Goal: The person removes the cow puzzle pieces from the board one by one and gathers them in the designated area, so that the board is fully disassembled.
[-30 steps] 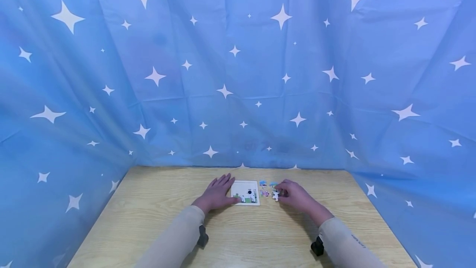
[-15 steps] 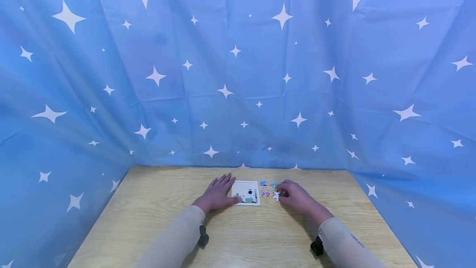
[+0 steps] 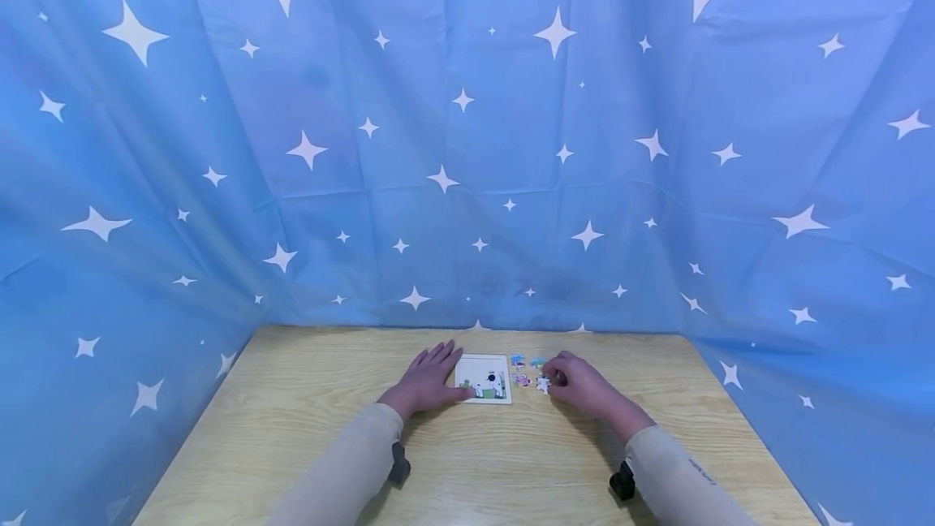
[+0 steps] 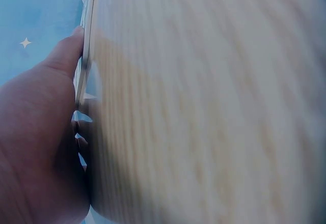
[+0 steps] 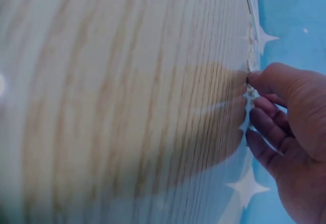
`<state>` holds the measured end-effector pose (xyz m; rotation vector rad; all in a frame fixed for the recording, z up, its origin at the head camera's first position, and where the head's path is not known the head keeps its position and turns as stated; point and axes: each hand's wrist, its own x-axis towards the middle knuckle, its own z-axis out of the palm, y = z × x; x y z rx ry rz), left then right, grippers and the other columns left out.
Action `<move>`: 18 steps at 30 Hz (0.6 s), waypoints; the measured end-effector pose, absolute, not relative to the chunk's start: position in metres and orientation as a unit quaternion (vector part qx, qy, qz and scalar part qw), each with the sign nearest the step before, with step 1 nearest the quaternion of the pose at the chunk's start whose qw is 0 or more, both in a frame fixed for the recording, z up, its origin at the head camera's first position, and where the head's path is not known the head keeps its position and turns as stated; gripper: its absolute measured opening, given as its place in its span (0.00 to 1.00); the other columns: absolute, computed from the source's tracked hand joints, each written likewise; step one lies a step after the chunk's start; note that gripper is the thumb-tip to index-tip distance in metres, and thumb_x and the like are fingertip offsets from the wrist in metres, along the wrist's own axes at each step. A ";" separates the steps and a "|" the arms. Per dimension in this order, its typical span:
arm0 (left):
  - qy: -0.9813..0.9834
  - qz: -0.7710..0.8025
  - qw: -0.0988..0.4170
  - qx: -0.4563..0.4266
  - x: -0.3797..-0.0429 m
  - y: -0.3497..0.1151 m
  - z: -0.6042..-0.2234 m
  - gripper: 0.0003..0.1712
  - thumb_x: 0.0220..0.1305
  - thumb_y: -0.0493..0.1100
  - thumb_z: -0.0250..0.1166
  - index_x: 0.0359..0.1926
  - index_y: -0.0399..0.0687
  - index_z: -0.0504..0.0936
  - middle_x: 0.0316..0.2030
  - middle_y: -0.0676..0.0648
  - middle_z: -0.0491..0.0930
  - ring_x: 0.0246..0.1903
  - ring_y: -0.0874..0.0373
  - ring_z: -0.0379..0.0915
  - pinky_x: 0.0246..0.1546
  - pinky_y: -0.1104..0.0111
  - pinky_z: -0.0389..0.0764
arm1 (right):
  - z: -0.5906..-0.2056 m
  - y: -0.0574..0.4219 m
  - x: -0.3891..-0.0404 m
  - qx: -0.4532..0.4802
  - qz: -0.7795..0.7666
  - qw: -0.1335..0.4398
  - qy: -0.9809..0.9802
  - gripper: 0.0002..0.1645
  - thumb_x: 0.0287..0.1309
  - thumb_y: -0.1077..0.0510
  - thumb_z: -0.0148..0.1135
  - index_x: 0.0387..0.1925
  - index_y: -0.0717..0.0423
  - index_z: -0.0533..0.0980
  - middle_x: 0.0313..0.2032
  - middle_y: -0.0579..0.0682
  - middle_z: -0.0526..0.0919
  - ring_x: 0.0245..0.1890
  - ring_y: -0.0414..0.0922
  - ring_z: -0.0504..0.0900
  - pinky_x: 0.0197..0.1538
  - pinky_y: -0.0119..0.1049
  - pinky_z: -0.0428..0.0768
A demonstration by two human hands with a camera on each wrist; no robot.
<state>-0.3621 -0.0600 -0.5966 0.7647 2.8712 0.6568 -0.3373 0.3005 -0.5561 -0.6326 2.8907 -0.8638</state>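
Observation:
My left hand [image 3: 426,380] lies flat with spread, straight fingers along the left edge of a small puzzle board [image 3: 484,360]; its thumb [image 4: 69,51] presses on the board's lower edge. The board shows a black-and-white animal on green in its lower part, the upper part being pale. To the right, my right hand [image 3: 577,384] bends down over a group of small puzzle pieces, thumb and fingers pinching at a mostly white jigsaw piece [image 3: 543,385]. In the right wrist view the thumb tip [image 5: 253,79] sits low at the pieces, which appear edge-on.
Colourful puzzle pieces [image 3: 519,380] lie between the board and my right hand, with a blue one [image 3: 537,363] farther back. Everything rests on a wooden table [image 3: 482,461]. A blue star-patterned curtain [image 3: 467,185] surrounds its back and sides.
Both hands keep nearly the same place. The right fingers shift only slightly at the white piece; the board stays put.

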 end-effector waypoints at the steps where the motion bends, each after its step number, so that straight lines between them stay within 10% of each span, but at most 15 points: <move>1: 0.943 0.214 0.047 0.251 -0.363 -0.060 -0.598 0.61 0.71 0.81 0.59 0.89 0.49 0.58 0.89 0.43 0.49 0.88 0.44 0.41 0.86 0.43 0.43 | -0.556 0.301 -0.337 -0.208 -0.279 0.028 0.937 0.19 0.67 0.68 0.75 0.57 0.65 0.85 0.45 0.50 0.81 0.43 0.45 0.80 0.46 0.41 0.84; 18: 0.945 0.207 0.050 0.249 -0.357 -0.059 -0.588 0.58 0.73 0.76 0.62 0.88 0.48 0.60 0.88 0.42 0.52 0.88 0.43 0.44 0.86 0.43 0.47 | -0.549 0.293 -0.335 -0.183 -0.305 0.038 0.934 0.16 0.70 0.65 0.74 0.57 0.60 0.85 0.46 0.49 0.82 0.44 0.44 0.79 0.47 0.42 0.84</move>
